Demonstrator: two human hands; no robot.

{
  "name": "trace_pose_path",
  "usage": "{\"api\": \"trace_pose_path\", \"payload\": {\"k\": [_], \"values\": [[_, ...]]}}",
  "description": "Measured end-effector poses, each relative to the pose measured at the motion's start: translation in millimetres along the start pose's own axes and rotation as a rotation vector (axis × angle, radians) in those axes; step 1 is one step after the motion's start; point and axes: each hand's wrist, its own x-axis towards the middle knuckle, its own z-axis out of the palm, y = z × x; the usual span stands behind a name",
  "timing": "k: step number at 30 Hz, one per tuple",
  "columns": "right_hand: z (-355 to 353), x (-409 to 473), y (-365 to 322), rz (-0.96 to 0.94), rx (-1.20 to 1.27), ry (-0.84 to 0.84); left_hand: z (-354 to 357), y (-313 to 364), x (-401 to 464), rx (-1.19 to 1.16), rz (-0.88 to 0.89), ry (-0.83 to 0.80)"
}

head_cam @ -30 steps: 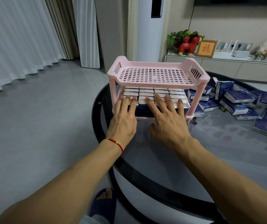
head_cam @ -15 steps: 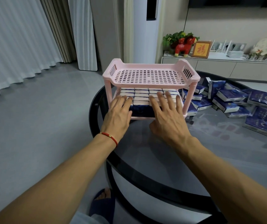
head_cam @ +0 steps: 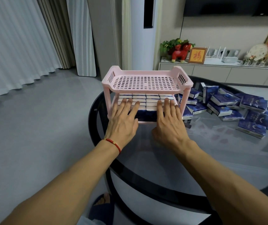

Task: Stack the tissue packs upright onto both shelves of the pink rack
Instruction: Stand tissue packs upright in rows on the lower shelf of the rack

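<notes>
Two hands are at the front of the pink rack (head_cam: 147,82), which stands on the round glass table (head_cam: 195,159). The lower shelf looks already full: rows of upright tissue packs (head_cam: 146,101) stand there, their white top edges showing in tight lines. The top shelf (head_cam: 144,82) has nothing on it yet. So I judge that the step in hand is to press and even the lower rows, the end of the first half of the task.

The left hand (head_cam: 123,122) is flat, with straight fingers spread a little; the fingertips lie on the tops of the packs at the left side. The right hand (head_cam: 169,124) is also flat and open, its fingers resting on the packs at the right side. Neither hand grips anything.

The next move, I think, calls for a reach to the right, where a pile of loose packs (head_cam: 237,108) lies just beside the rack. A pack must be taken from there, turned upright and put on the top shelf, starting at one end so that the row can lean on the side wall.
</notes>
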Motion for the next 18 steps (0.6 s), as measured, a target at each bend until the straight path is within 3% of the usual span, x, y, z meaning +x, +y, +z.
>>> {"api": "trace_pose_path", "payload": {"k": [3, 6, 8, 10, 13, 18], "values": [[-12.8, -14.8, 6.8, -0.047, 0.18, 0.256, -21.2, 5.1, -11.2, -0.157, -0.031, 0.169], [-20.2, -23.8, 12.3, 0.297, 0.544, 0.447, -39.6, 3.2, -18.7, -0.27, -0.378, 0.314], [-22.5, -21.1, 17.3, 0.464, 0.872, 0.313, -45.8, -4.0, -12.9, -0.454, -0.632, 0.25], [-23.2, -21.8, 22.6, 0.454, 1.057, 0.141, -46.1, -11.5, -5.2, -0.691, -0.779, 0.124], [-25.6, -30.1, 27.6, 0.414, 1.073, 0.095, -43.2, -13.3, -4.3, -0.82, -0.791, 0.056], [-21.7, -41.0, 35.6, 0.339, 1.039, 0.069, -46.2, -7.3, -11.9, -0.793, -0.89, 0.217]]}}
